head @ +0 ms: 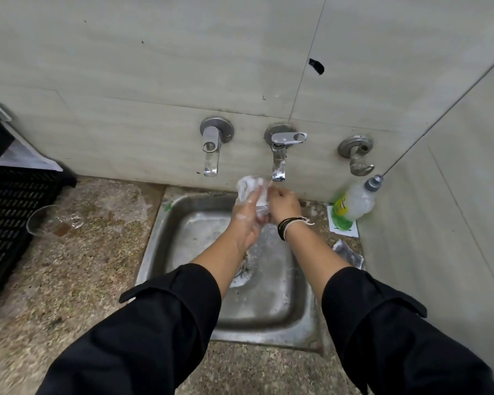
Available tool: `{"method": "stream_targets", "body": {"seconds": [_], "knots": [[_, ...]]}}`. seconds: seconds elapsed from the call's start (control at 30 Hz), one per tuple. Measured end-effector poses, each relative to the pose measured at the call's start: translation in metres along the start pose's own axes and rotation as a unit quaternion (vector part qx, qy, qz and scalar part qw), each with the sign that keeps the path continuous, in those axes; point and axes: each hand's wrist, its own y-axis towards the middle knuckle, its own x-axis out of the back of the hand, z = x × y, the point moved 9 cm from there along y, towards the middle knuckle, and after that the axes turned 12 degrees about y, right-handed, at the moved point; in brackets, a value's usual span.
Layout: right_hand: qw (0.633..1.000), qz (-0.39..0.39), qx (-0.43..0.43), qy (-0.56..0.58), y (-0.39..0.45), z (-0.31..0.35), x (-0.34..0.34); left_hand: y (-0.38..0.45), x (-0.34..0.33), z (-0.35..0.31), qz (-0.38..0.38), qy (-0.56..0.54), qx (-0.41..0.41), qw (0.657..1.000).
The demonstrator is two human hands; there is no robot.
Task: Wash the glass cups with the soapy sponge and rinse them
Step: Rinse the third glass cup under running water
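At your far left a black slatted crate (10, 212) sits on the speckled stone counter (92, 280), with a sheet of paper (23, 155) lying on top of it. Just beside the crate, a clear glass cup (50, 222) with a handle lies tipped on its side on the counter, a little brown liquid pooled in it. Moving to the steel sink (268, 317), your left hand (247, 220), flecked with suds, is wrapped around the sudsy glass cup (253, 192) you are holding above the basin. Its mouth tilts up and left, just below and left of the middle tap (278, 161), whose lever points right. A second tap (211, 149) stands on the wall to the left of it. Your right hand (285, 205) is closed against the cup's right side; whether it also holds a sponge you cannot tell, since the fingers hide it. Dark and pale bands (290, 225) circle that wrist. Further right, a third wall fitting (357, 153) hangs above a dish-soap bottle (354, 202) leaning in the corner, with a crumpled packet (350, 253) lying on the counter near the sink's right rim.
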Motion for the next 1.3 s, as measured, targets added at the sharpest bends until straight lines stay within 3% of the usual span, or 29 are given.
{"method": "stream_targets", "body": {"seconds": [0.1, 0.2, 0.3, 0.37, 0.53, 0.6, 0.7, 0.77, 0.83, 0.87, 0.93, 1.0, 1.03, 1.07, 1.1, 1.17, 1.2, 1.23, 1.3], "knots": [[0.994, 0.015, 0.063, -0.086, -0.002, 0.010, 0.001, 0.002, 0.003, 0.002, -0.006, 0.040, -0.009, 0.999], [0.988, 0.057, 0.106, -0.095, -0.004, 0.017, 0.005, -0.003, 0.008, -0.010, -0.011, 0.190, -0.064, 0.980], [0.984, 0.171, 0.012, 0.048, -0.007, 0.006, -0.004, -0.005, 0.008, -0.020, -0.006, 0.348, -0.105, 0.932], [0.974, 0.219, -0.021, 0.062, -0.012, 0.000, -0.009, -0.006, 0.014, -0.024, -0.039, 0.388, -0.092, 0.916], [0.970, 0.223, -0.036, 0.086, -0.012, -0.003, -0.008, -0.009, 0.025, -0.011, -0.124, 0.293, -0.017, 0.948], [0.975, 0.198, -0.030, 0.097, -0.010, -0.001, -0.009, -0.008, 0.026, 0.008, -0.150, 0.152, 0.019, 0.977], [0.982, 0.137, 0.025, 0.125, -0.016, 0.005, -0.005, -0.012, 0.006, 0.024, -0.128, -0.004, 0.045, 0.991], [0.986, 0.117, 0.090, 0.074, -0.018, 0.007, 0.004, -0.012, -0.002, 0.021, -0.107, 0.007, 0.049, 0.993], [0.980, 0.128, 0.149, -0.018, -0.019, 0.011, 0.011, -0.007, 0.003, 0.005, -0.110, 0.113, 0.003, 0.988], [0.976, 0.138, 0.160, -0.046, -0.022, 0.015, 0.014, -0.005, 0.006, -0.009, -0.119, 0.211, -0.056, 0.969], [0.985, 0.113, 0.129, -0.008, -0.019, 0.017, 0.025, -0.011, -0.003, -0.036, -0.122, 0.413, -0.216, 0.877], [0.994, 0.058, 0.045, 0.083, -0.017, 0.013, 0.035, -0.024, -0.018, -0.047, -0.111, 0.493, -0.330, 0.797], [0.994, 0.041, 0.034, 0.092, -0.016, 0.014, 0.036, -0.025, -0.020, -0.049, -0.111, 0.493, -0.349, 0.789], [0.995, 0.032, 0.071, 0.062, -0.016, 0.018, 0.035, -0.019, -0.020, -0.049, -0.111, 0.478, -0.336, 0.804], [0.989, 0.013, 0.143, 0.023, -0.020, 0.025, 0.038, -0.012, -0.019, -0.047, -0.101, 0.444, -0.283, 0.844], [0.954, -0.030, 0.297, -0.013, -0.032, 0.040, 0.047, 0.001, -0.022, -0.021, -0.025, 0.334, -0.075, 0.939], [0.935, -0.044, 0.352, -0.014, -0.038, 0.045, 0.051, 0.001, -0.026, -0.008, 0.016, 0.301, 0.012, 0.954], [0.930, -0.049, 0.364, -0.009, -0.034, 0.040, 0.053, -0.001, -0.029, -0.005, 0.031, 0.305, 0.036, 0.951], [0.960, -0.018, 0.275, 0.049, -0.016, 0.017, 0.046, 0.000, -0.026, -0.016, -0.016, 0.342, -0.026, 0.939]]}}
